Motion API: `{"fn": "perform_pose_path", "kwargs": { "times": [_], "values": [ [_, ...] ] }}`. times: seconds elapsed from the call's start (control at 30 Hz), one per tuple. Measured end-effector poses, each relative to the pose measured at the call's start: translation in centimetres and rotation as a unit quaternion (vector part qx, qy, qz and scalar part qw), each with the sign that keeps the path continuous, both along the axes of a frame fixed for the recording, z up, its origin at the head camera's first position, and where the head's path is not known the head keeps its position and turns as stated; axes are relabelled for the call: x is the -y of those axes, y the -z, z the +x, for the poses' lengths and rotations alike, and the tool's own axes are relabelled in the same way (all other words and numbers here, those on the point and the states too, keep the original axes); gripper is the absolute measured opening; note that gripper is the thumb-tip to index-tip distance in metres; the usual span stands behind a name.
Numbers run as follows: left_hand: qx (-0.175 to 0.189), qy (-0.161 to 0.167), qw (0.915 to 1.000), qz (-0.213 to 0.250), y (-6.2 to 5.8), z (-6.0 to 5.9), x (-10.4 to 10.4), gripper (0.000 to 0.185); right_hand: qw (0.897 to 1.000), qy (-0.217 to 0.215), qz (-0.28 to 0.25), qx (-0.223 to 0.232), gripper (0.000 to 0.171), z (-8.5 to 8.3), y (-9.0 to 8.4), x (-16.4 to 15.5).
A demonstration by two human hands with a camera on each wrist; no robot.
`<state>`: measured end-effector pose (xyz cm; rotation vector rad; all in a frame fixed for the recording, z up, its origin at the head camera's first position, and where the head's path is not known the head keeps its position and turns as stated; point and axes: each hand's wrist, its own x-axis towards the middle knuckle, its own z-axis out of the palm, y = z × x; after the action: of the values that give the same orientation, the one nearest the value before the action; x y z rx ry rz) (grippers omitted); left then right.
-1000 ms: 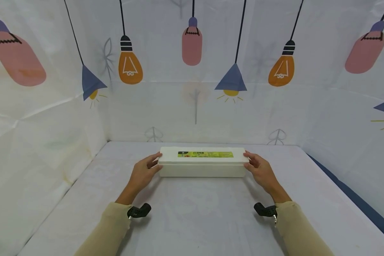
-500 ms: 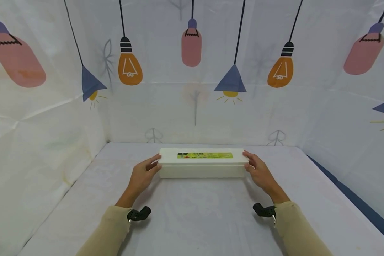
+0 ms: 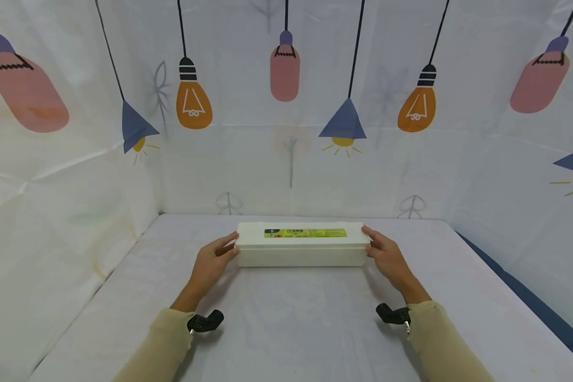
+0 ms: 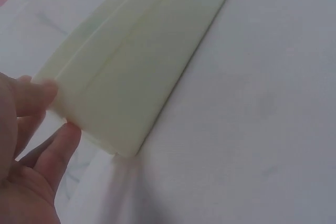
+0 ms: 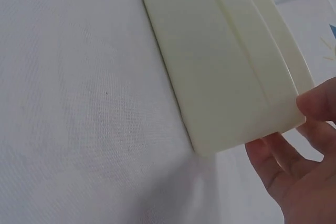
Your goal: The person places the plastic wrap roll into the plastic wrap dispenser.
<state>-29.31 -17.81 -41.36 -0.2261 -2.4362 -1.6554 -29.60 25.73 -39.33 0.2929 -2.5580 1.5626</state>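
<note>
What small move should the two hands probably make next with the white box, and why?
Probably lift the lid straight up: the left hand and right hand each grip one end of the white box at its lid, and the box rests flat on the table.

Left hand (image 3: 210, 263): extended forward, fingers lightly curled, thumb up.
Right hand (image 3: 387, 259): mirrored pose.
Forearms: beige sleeves, converging forward.

Left hand at the end of a long white box

The left hand (image 4: 26, 150) holds the near end of the pale box (image 4: 136, 61), thumb on its top corner and fingers (image 4: 60, 148) against its end face; the box rests on the white cloth (image 4: 252, 108) and runs away from the hand toward a patterned backdrop (image 4: 31, 3)
</note>
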Motion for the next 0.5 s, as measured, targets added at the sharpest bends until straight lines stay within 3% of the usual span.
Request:
{"fn": "perform_pose_path", "kwargs": {
  "times": [0.3, 0.5],
  "values": [
    [0.053, -0.016, 0.9984, 0.005, -0.4, 0.4, 0.7, 0.041, 0.999, 0.028, 0.014, -0.007, 0.054, 0.3, -0.2, -0.3],
    [0.022, -0.018, 0.9994, -0.022, -1.2, 0.6, 0.7, 0.035, 0.999, 0.035, 0.013, -0.016, 0.051, 0.4, -0.5, -0.7]
  ]
}}
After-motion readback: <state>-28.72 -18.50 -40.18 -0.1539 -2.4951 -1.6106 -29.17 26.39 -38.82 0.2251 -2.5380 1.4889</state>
